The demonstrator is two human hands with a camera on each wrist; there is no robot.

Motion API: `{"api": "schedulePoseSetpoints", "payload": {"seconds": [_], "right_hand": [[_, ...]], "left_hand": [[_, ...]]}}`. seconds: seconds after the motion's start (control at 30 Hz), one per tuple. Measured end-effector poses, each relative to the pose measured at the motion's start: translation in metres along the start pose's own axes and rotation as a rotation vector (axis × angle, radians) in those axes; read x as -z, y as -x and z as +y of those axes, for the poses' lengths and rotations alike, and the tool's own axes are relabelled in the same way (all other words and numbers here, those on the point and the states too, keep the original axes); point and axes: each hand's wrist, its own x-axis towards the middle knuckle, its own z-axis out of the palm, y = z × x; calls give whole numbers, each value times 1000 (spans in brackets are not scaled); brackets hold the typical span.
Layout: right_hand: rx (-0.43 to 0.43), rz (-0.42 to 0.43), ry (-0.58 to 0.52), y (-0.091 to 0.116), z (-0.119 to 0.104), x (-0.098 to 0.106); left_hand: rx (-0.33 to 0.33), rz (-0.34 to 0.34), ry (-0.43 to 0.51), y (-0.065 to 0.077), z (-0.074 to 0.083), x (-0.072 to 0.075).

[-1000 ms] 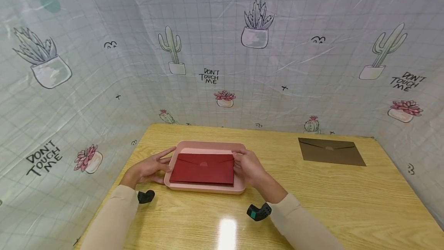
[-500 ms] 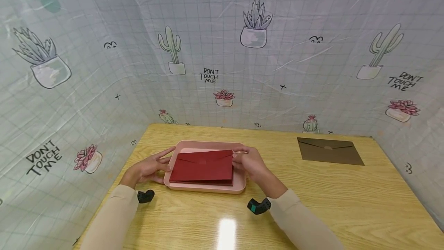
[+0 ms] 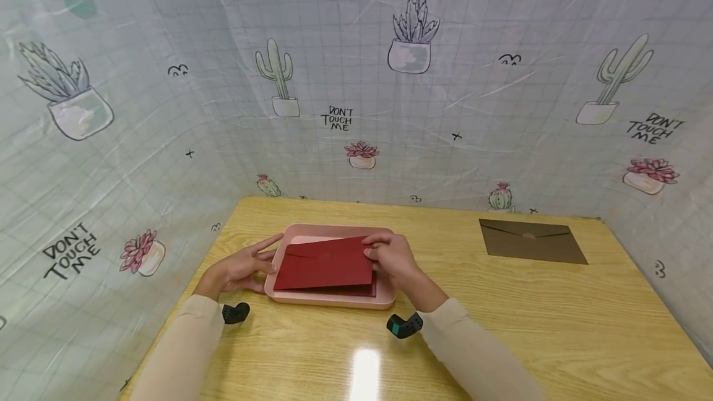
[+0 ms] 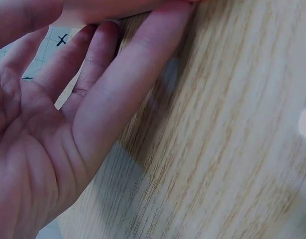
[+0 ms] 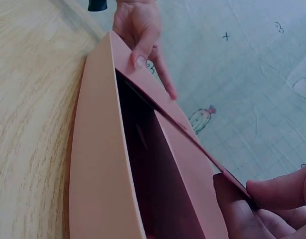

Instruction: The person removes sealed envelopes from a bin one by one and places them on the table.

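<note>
A shallow pink tray [image 3: 334, 301] lies on the table with red envelopes inside. My right hand [image 3: 392, 258] pinches the right edge of the top red envelope [image 3: 325, 265] between thumb and fingers. That edge is raised and tilted, while its left end stays low in the tray. Beneath it shows the edge of another red envelope [image 3: 366, 291]. At the tray's left end, my left hand [image 3: 239, 270] holds the side, its thumb over the rim and the other fingers spread along the outside. In the right wrist view, the pinched edge [image 5: 225, 174] stands above the tray wall.
A brown envelope [image 3: 531, 241] lies flat at the back right of the wooden table [image 3: 501, 314]. Cactus-print sheeting [image 3: 356, 79] hangs behind and at the sides. Black wrist devices [image 3: 405, 325] sit under both sleeves.
My right hand has lifted the right edge of the top red envelope and drawn it slightly left, widening the gap above the one below. My left hand stays at the tray.
</note>
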Motion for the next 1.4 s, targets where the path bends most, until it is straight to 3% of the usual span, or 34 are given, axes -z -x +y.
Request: {"api": "schedulePoseSetpoints", "payload": {"seconds": [0.37,0.7,1.4], "right_hand": [[36,113,36,-2,3,6],[17,117,31,-3,-2,13],[9,139,61,-8,-15,30]], "left_hand": [[-3,-4,7,-1,0,0],[-22,-43,9,0,0,1],[-12,-22,13,-1,1,0]]}}
